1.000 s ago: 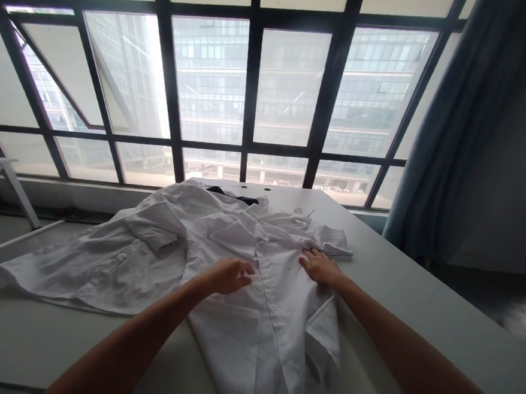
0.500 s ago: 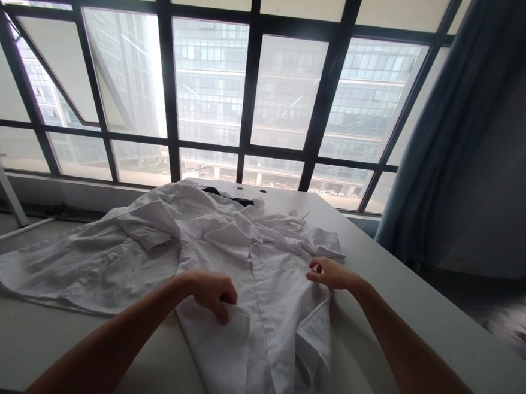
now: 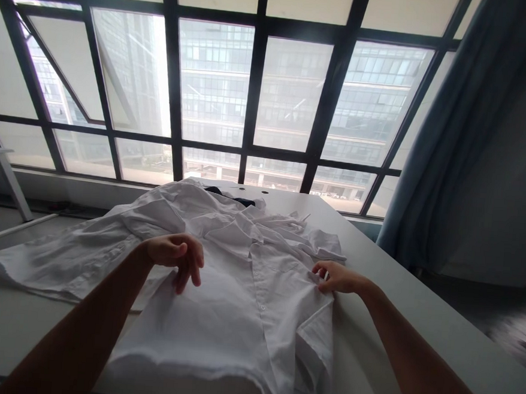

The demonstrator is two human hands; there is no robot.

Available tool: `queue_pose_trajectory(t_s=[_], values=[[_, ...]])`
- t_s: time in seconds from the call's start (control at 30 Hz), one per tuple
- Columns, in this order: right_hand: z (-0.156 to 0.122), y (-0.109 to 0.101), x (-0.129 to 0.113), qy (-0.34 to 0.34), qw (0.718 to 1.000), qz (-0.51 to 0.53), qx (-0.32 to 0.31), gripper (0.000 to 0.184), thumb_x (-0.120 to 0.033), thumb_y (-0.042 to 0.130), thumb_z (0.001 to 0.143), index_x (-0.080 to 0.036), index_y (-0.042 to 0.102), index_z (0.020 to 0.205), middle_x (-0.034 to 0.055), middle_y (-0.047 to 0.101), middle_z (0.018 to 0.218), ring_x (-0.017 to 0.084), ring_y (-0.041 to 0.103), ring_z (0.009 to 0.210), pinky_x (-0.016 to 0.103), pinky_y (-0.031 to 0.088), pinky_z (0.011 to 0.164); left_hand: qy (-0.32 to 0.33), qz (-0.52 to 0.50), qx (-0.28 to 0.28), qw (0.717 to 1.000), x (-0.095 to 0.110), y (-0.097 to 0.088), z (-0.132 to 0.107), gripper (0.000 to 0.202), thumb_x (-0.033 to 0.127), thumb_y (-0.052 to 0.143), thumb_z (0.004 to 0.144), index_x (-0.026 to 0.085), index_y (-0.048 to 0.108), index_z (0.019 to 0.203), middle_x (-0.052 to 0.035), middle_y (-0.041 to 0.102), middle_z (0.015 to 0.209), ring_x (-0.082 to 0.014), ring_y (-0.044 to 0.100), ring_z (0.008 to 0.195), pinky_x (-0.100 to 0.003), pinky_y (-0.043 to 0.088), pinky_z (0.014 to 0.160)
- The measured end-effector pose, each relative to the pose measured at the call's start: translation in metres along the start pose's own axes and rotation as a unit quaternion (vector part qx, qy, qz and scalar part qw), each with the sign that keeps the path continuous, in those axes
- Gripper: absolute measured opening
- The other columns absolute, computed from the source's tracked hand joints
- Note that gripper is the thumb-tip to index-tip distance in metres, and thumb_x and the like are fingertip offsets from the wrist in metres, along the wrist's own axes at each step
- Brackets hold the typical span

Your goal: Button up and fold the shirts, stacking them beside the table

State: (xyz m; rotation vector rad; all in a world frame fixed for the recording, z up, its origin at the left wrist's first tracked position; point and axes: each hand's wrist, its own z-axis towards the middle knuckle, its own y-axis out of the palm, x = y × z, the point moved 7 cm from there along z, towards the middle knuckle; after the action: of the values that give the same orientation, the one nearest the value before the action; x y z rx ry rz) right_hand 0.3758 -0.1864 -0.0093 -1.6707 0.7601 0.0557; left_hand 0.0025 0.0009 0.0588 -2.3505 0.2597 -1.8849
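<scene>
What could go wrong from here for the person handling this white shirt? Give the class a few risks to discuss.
The wavy near hem of the white shirt could fold under itself as it settles.
The left hand, fingers hanging loosely, might catch the white fabric further left, which lies close by.
The right hand, at the shirt's side edge, may deepen the wrinkles there if it pulls.

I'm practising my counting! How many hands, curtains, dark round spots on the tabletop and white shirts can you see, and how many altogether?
Left hand and right hand: 2
Blue curtain: 1
Dark round spots on the tabletop: 2
White shirts: too bunched together to count
Total: 5, leaving out the shirts
</scene>
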Motion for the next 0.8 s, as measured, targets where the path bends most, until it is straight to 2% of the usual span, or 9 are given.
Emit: queue_pose_trajectory(t_s=[0.13, 0.2, 0.27, 0.33, 0.4, 0.57, 0.63, 0.73, 0.8], values=[[-0.007, -0.008, -0.007, -0.014, 0.998, -0.061, 0.023, 0.036, -0.043, 0.076, 0.064, -0.017, 0.070, 0.089, 0.0086, 0.065, 0.093, 0.023, 0.060, 0.082, 0.029, 0.047, 0.065, 0.021, 0.109, 0.102, 0.988, -0.002, 0.000, 0.033, 0.064, 0.071, 0.058, 0.078, 0.012, 0.066, 0.103, -0.0141, 0.070, 0.109, -0.0256, 0.068, 0.093, -0.037, 0.052, 0.080], [-0.017, -0.005, -0.017, -0.038, 0.998, -0.042, -0.033, 0.038, -0.048, 0.074, 0.068, -0.015, 0.071, 0.087, 0.0077, 0.065, 0.087, 0.020, 0.059, 0.075, 0.027, 0.046, 0.061, 0.017, 0.229, 0.168, 0.959, -0.012, -0.003, 0.051, 0.056, 0.063, 0.060, 0.081, 0.013, 0.068, 0.104, -0.0141, 0.069, 0.111, -0.0269, 0.066, 0.099, -0.038, 0.050, 0.087], [-0.029, 0.002, -0.032, -0.067, 0.991, -0.002, -0.115, 0.043, -0.050, 0.073, 0.070, -0.014, 0.073, 0.093, 0.0068, 0.067, 0.086, 0.017, 0.059, 0.072, 0.027, 0.046, 0.062, 0.013, 0.336, 0.206, 0.919, -0.024, -0.005, 0.063, 0.047, 0.053, 0.064, 0.081, 0.017, 0.069, 0.110, -0.0125, 0.067, 0.121, -0.0283, 0.062, 0.110, -0.040, 0.046, 0.096], [-0.042, 0.010, -0.050, -0.106, 0.978, 0.022, -0.180, 0.047, -0.050, 0.077, 0.068, -0.014, 0.074, 0.097, 0.0065, 0.069, 0.089, 0.017, 0.061, 0.076, 0.026, 0.048, 0.067, 0.004, 0.396, 0.221, 0.891, -0.038, -0.008, 0.069, 0.045, 0.046, 0.069, 0.078, 0.023, 0.067, 0.117, -0.0091, 0.060, 0.134, -0.0293, 0.055, 0.122, -0.040, 0.040, 0.105], [-0.050, 0.023, -0.070, -0.143, 0.963, 0.022, -0.229, 0.048, -0.048, 0.081, 0.063, -0.014, 0.075, 0.098, 0.0060, 0.071, 0.091, 0.018, 0.062, 0.082, 0.026, 0.049, 0.072, -0.014, 0.418, 0.227, 0.879, -0.049, -0.011, 0.073, 0.049, 0.044, 0.072, 0.075, 0.028, 0.066, 0.120, -0.0062, 0.054, 0.142, -0.0302, 0.049, 0.130, -0.041, 0.036, 0.110], [-0.064, 0.055, -0.094, -0.155, 0.925, 0.042, -0.345, 0.050, -0.047, 0.089, 0.052, -0.013, 0.075, 0.087, 0.0016, 0.069, 0.074, 0.014, 0.061, 0.067, 0.022, 0.047, 0.060, -0.037, 0.429, 0.228, 0.873, -0.055, -0.016, 0.075, 0.055, 0.045, 0.072, 0.076, 0.026, 0.062, 0.126, -0.0073, 0.047, 0.148, -0.0302, 0.043, 0.135, -0.041, 0.034, 0.112], [-0.073, 0.046, -0.094, -0.189, 0.903, 0.111, -0.368, 0.047, -0.051, 0.086, 0.057, -0.012, 0.073, 0.078, -0.0002, 0.064, 0.062, 0.010, 0.057, 0.055, 0.019, 0.043, 0.052, -0.039, 0.435, 0.225, 0.871, -0.054, -0.015, 0.075, 0.054, 0.045, 0.071, 0.077, 0.026, 0.062, 0.127, -0.0075, 0.047, 0.148, -0.0295, 0.043, 0.135, -0.040, 0.034, 0.113], [-0.083, 0.011, -0.076, -0.229, 0.883, 0.228, -0.339, 0.056, -0.067, 0.070, 0.071, -0.011, 0.068, 0.069, -0.0025, 0.053, 0.043, 0.006, 0.044, 0.036, 0.018, 0.031, 0.039, -0.040, 0.446, 0.221, 0.867, -0.051, -0.013, 0.075, 0.055, 0.045, 0.070, 0.078, 0.023, 0.061, 0.128, -0.0089, 0.045, 0.149, -0.0291, 0.043, 0.136, -0.039, 0.033, 0.113], [-0.078, -0.010, -0.054, -0.211, 0.903, 0.256, -0.275, 0.058, -0.069, 0.061, 0.079, -0.011, 0.067, 0.071, -0.0039, 0.048, 0.038, 0.005, 0.039, 0.031, 0.018, 0.029, 0.038, -0.045, 0.449, 0.213, 0.867, -0.050, -0.011, 0.076, 0.058, 0.045, 0.070, 0.078, 0.019, 0.060, 0.129, -0.0111, 0.043, 0.150, -0.0297, 0.043, 0.135, -0.038, 0.033, 0.113]])
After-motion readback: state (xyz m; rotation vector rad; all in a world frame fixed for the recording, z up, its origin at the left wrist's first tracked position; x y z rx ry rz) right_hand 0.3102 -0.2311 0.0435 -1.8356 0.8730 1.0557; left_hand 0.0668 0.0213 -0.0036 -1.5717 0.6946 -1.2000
